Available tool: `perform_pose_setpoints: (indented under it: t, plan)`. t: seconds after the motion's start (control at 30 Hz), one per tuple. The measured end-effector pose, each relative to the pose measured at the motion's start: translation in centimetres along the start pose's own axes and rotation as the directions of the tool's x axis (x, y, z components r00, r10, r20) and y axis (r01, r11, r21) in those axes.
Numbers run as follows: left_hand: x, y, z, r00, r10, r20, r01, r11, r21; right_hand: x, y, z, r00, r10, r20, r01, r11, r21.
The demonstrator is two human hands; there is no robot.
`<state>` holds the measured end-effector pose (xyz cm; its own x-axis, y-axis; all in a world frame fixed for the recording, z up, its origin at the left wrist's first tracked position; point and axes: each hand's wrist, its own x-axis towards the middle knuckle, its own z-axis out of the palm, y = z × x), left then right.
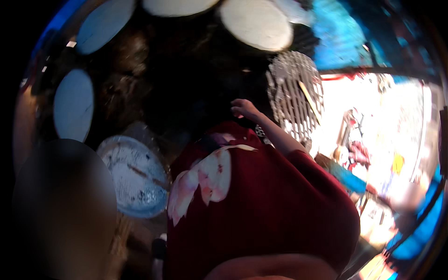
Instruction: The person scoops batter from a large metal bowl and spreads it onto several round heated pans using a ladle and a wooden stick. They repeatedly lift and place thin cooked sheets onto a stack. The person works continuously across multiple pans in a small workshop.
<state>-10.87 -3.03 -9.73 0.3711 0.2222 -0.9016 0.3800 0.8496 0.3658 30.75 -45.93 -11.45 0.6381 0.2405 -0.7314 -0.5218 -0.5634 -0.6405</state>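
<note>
My right hand [243, 108] hangs over dark ground in front of my dark red shirt. Its fingers look loosely curled, and nothing shows in them. The forearm reaches in from the right side of the shirt. Nearest to this hand, on its right, lies a slatted grey rack [291, 95] with a pale stick [310, 101] across it. My left hand is out of sight. Left of the shirt stands a shallow round basin [135, 186] with a blue rim and a whitish, speckled inside. A thin brown strip [136, 170] lies across the basin.
Pale round discs curve around the dark area, among them one at the left [73, 106] and one at the top [256, 24]. Blue sheeting [336, 35] covers the upper right. A glaring sunlit area at right holds blurred items. A blurred dark shape [65, 205] fills the lower left.
</note>
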Motion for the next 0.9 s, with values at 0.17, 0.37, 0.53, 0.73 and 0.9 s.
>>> perform_pose_setpoints:
  t: [0.17, 0.37, 0.53, 0.73, 0.9]
  plan:
    - [0.5, -0.9, 0.5, 0.997, 0.006, -0.079, 0.0, 0.998, 0.07, 1.7, 1.2, 1.2, 0.993, -0.072, 0.092, 0.07, 0.997, 0.023]
    - [-0.1, -3.2, 1.5, 0.987, 0.013, -0.162, -0.002, 0.998, 0.068, 4.1, 1.7, 0.8, 0.985, -0.113, 0.13, 0.122, 0.991, -0.059]
    - [0.1, -5.7, 1.2, 0.976, 0.019, -0.215, -0.013, 1.0, 0.028, 6.8, 2.6, -0.1, 0.99, -0.003, 0.143, 0.01, 0.999, -0.05]
    - [2.1, -8.3, -0.3, 0.973, 0.039, -0.229, -0.045, 0.999, -0.021, 10.1, 1.9, 0.7, 0.983, -0.028, 0.183, 0.04, 0.997, -0.063]
    - [0.7, -13.3, -5.9, 0.944, 0.158, -0.291, -0.186, 0.98, -0.072, 11.9, 2.2, 3.5, 0.964, -0.05, 0.261, 0.075, 0.993, -0.088]
